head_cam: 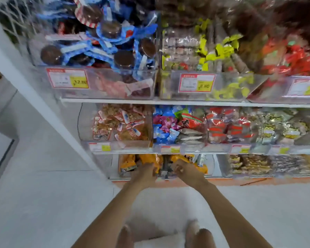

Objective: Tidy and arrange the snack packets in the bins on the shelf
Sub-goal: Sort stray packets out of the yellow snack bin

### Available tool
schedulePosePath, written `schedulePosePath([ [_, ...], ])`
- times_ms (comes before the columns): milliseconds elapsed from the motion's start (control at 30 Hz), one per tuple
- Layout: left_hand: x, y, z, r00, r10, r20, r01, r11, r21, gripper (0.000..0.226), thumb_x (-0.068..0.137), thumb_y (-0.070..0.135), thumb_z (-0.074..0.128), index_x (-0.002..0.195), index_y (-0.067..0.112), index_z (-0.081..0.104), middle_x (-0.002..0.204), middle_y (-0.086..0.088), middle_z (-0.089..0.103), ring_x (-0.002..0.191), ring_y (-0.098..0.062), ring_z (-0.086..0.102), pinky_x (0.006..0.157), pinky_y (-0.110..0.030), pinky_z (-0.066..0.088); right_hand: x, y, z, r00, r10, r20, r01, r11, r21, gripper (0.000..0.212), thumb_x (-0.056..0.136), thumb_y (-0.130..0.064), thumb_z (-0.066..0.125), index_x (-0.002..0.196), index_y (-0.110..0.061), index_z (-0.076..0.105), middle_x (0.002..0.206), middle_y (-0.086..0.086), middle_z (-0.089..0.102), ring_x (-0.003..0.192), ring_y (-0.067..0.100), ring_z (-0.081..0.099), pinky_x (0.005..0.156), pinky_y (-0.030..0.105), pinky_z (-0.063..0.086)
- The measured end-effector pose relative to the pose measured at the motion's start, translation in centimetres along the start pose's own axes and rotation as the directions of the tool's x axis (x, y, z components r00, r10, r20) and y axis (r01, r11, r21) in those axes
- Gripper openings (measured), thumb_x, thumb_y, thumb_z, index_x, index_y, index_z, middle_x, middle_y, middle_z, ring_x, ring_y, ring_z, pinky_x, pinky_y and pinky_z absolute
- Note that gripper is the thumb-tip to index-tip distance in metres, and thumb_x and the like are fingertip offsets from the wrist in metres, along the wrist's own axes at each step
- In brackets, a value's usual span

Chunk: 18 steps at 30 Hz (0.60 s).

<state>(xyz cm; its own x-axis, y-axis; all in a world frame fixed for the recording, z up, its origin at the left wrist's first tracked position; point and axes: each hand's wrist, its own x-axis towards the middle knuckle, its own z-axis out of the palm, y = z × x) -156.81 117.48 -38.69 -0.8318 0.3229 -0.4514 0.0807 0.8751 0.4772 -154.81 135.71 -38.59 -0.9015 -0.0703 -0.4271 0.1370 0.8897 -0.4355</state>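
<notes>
Packets (147,161), judged light, crinkly and slippery, are best pinched at sealed edges; left hand (147,171) and right hand (183,170) are closed on them in the bin (210,165).

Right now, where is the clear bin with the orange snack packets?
In the head view, the clear bin with orange snack packets sits at the left end of the lowest shelf, low centre, with the left hand and right hand reaching into it.

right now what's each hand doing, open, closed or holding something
Left hand: in the bottom bin, fingers closed on an orange snack packet.
Right hand: curled in the same bin among the orange packets; whether it grips one cannot be told.
</notes>
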Motion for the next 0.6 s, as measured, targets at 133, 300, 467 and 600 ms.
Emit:
schedulePosePath([
  [133, 3.3, -0.9, 3.9, 0.990, -0.039, -0.132, 0.031, 0.998, -0.061, 0.030, 0.090, 0.024, 0.056, 0.118, 0.014, 0.056, 0.119, -0.006, 0.059, 0.109, -0.025, 0.056, 0.092, -0.032, 0.044, 2.2, 3.6, 3.1, 0.995, -0.001, -0.105, 0.013, 0.993, 0.119, 0.018, 0.089, -0.016, 0.057, 0.105, -0.020, 0.064, 0.097, 0.000, 0.067, 0.090, 0.022, 0.063, 0.071, 0.026, 0.042],
  [300, 6.3, -5.2, 9.1, 0.925, 0.030, -0.379, -0.065, 0.995, -0.079, 0.016, 0.091, 0.019, 0.055, 0.107, 0.017, 0.058, 0.105, 0.000, 0.064, 0.095, -0.019, 0.062, 0.080, -0.032, 0.050, 6.0, 7.3, 7.5, 0.968, -0.091, -0.233, 0.147, 0.960, 0.238, 0.022, 0.089, -0.009, 0.058, 0.108, -0.015, 0.067, 0.100, 0.002, 0.070, 0.091, 0.022, 0.065, 0.077, 0.027, 0.048],
  [467, 9.6, -9.7, 11.7, 0.753, 0.271, -0.600, -0.260, 0.960, 0.108, 0.020, 0.087, 0.022, 0.048, 0.095, 0.014, 0.065, 0.098, -0.001, 0.061, 0.093, -0.015, 0.053, 0.074, -0.021, 0.039, 9.6, 9.2, 10.6, 0.859, -0.280, -0.429, 0.358, 0.927, 0.111, 0.023, 0.085, -0.004, 0.060, 0.103, -0.014, 0.070, 0.100, 0.003, 0.069, 0.083, 0.019, 0.064, 0.067, 0.015, 0.040],
  [600, 12.3, -12.1, 13.2, 0.570, 0.431, -0.700, -0.349, 0.898, 0.270, 0.024, 0.086, 0.023, 0.047, 0.092, 0.010, 0.066, 0.103, -0.004, 0.061, 0.097, -0.015, 0.048, 0.077, -0.026, 0.039, 11.7, 10.2, 12.5, 0.665, -0.492, -0.562, 0.499, 0.852, -0.156, 0.024, 0.084, -0.014, 0.054, 0.102, -0.014, 0.069, 0.102, 0.001, 0.066, 0.086, 0.021, 0.065, 0.067, 0.026, 0.052],
])
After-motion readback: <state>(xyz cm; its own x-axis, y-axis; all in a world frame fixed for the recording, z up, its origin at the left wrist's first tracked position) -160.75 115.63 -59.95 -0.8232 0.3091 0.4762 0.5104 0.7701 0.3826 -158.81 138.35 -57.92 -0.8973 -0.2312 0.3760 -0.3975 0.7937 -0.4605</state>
